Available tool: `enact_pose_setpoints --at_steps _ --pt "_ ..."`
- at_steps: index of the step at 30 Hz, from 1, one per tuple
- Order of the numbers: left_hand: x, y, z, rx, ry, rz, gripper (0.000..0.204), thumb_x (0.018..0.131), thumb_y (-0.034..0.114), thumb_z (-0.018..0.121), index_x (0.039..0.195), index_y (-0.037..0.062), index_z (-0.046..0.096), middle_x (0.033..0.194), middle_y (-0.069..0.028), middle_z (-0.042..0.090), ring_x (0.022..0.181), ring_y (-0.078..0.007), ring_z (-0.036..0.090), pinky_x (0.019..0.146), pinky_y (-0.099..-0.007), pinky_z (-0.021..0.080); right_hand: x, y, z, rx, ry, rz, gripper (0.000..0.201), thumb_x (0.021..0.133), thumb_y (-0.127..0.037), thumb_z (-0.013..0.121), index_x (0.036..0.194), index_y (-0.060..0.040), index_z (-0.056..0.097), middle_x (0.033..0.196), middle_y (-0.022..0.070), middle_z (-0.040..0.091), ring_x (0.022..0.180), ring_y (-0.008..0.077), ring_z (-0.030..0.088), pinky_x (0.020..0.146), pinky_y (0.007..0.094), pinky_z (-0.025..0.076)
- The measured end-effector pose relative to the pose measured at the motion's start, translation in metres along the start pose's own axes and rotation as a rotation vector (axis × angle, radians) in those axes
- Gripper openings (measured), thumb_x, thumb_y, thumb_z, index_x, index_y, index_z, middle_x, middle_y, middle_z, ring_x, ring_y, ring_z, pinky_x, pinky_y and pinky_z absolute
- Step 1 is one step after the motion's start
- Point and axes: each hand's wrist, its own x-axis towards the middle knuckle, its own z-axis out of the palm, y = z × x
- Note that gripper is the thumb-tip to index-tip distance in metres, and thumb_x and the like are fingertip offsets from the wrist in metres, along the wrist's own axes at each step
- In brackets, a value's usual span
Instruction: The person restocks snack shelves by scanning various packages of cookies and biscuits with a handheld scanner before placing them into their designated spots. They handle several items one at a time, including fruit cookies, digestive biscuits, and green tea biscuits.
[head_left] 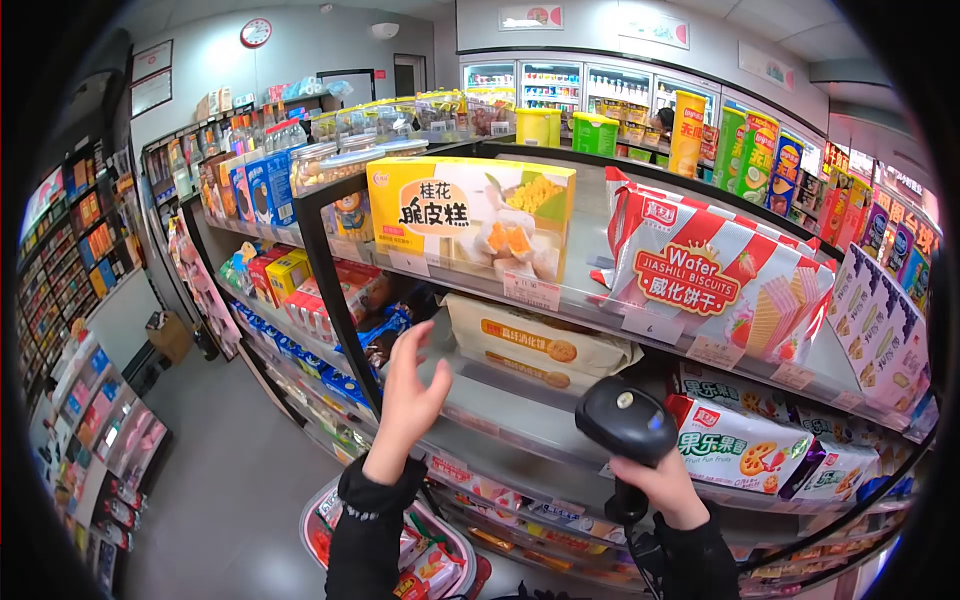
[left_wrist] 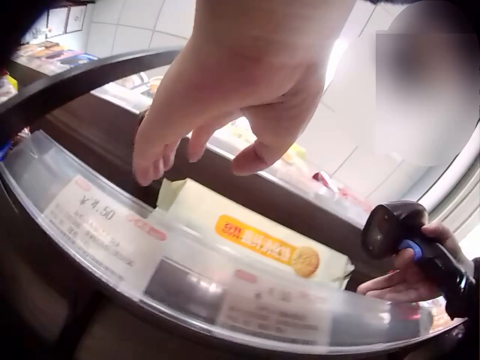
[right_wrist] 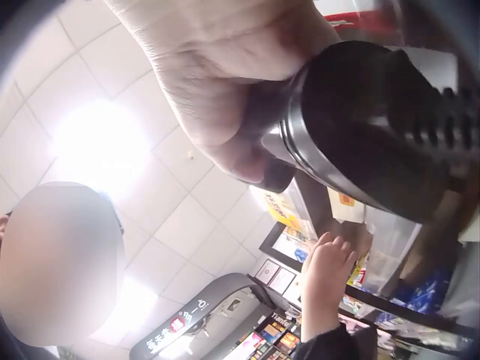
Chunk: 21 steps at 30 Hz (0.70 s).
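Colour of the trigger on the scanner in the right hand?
Blue; shows best in the left wrist view.

Box above biscuit packs, left of wafer packet

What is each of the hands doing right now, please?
Left hand: open, fingers relaxed, holding nothing.
Right hand: closed around the black handheld scanner.

one black plastic scanner (just the one), one round red-rimmed clock, one large yellow cardboard box, one pink-rimmed basket
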Motion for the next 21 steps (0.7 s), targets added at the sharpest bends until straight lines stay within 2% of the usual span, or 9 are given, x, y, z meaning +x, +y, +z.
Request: enact_pose_setpoints --at_steps 1,5,8,9,11,13,15,18,21 --pt "-0.010 0.013 -0.008 -0.176 0.019 0.024 0.035 0.077 0.008 0.050 0.109 -0.0036 0.044 0.097 -0.0109 0.053 0.086 -0.0146 0.052 0.074 -0.0243 0.042 -0.007 -0.007 -0.001 -0.087 -0.072 -0.028 0.053 0.064 -0.007 0.068 0.111 -0.0007 0.044 0.102 0.0061 0.053 0.093 0.0138 0.049 0.082 0.0282 0.039" --pt "-0.061 0.011 -0.040 -0.873 -0.804 -0.268 0.027 0.083 0.007 0.047 0.109 -0.0018 0.044 0.095 -0.0091 0.055 0.081 -0.0113 0.054 0.075 -0.0235 0.042 -0.036 -0.005 -0.005 -0.140 -0.325 0.093 0.062 0.060 -0.012 0.072 0.113 0.0007 0.043 0.105 0.0099 0.054 0.098 0.0154 0.050 0.087 0.0290 0.037" --pt "-0.074 -0.001 -0.028 -0.617 -1.336 -0.307 0.036 0.085 0.015 0.048 0.118 0.0009 0.041 0.100 -0.0090 0.055 0.086 -0.0111 0.053 0.076 -0.0234 0.042 -0.045 0.023 -0.009 -0.167 -0.570 0.358 0.047 0.068 -0.017 0.067 0.108 -0.0009 0.048 0.096 0.0080 0.058 0.088 0.0140 0.052 0.080 0.0272 0.040" --pt "-0.080 -0.012 -0.019 -0.499 -1.333 -0.310 0.037 0.084 0.017 0.051 0.116 0.0005 0.042 0.100 -0.0108 0.055 0.086 -0.0138 0.054 0.076 -0.0248 0.043 -0.048 0.042 -0.010 -0.174 -0.585 0.279 0.045 0.070 -0.018 0.066 0.108 -0.0010 0.048 0.093 0.0081 0.058 0.084 0.0141 0.052 0.077 0.0274 0.041" --pt "-0.091 -0.045 0.002 -0.186 -1.088 -0.335 0.039 0.082 0.019 0.054 0.113 -0.0014 0.043 0.101 -0.0133 0.054 0.086 -0.0169 0.055 0.075 -0.0260 0.044 -0.048 0.054 -0.014 -0.267 -0.606 0.620 0.043 0.071 -0.020 0.064 0.106 -0.0005 0.049 0.091 0.0095 0.058 0.084 0.0164 0.053 0.078 0.0280 0.040" --pt "-0.097 -0.073 0.026 -0.124 -0.707 -0.404 0.037 0.080 0.015 0.055 0.109 -0.0032 0.044 0.096 -0.0117 0.057 0.084 -0.0159 0.055 0.072 -0.0279 0.044 -0.047 0.086 -0.021 -0.477 -0.445 0.010 0.044 0.067 -0.026 0.064 0.101 -0.0004 0.052 0.088 0.0149 0.058 0.086 0.0270 0.056 0.078 0.0318 0.041" --pt "-0.092 -0.108 0.048 -0.186 -0.550 -0.346 0.038 0.077 0.017 0.055 0.110 -0.0008 0.044 0.099 -0.0151 0.054 0.086 -0.0230 0.056 0.071 -0.0340 0.044 -0.044 0.094 -0.031 -0.556 -0.416 0.248 0.047 0.066 -0.030 0.063 0.101 -0.0010 0.052 0.090 0.0180 0.058 0.087 0.0293 0.056 0.078 0.0322 0.042" --pt "-0.076 -0.165 0.075 0.392 -0.702 0.014 0.034 0.077 0.012 0.054 0.109 0.0013 0.046 0.103 -0.0130 0.053 0.091 -0.0239 0.054 0.072 -0.0353 0.045 -0.038 0.103 -0.038 -0.641 -0.324 0.359 0.047 0.068 -0.032 0.061 0.103 -0.0021 0.052 0.093 0.0162 0.058 0.088 0.0266 0.055 0.079 0.0312 0.041" --pt "-0.071 -0.170 0.081 0.322 -0.724 0.050 0.034 0.077 0.011 0.054 0.109 0.0013 0.046 0.103 -0.0129 0.053 0.091 -0.0238 0.054 0.073 -0.0352 0.045 -0.027 0.108 -0.040 -0.610 -0.273 0.304 0.048 0.071 -0.033 0.058 0.106 -0.0021 0.051 0.101 0.0141 0.056 0.092 0.0233 0.053 0.082 0.0297 0.039"
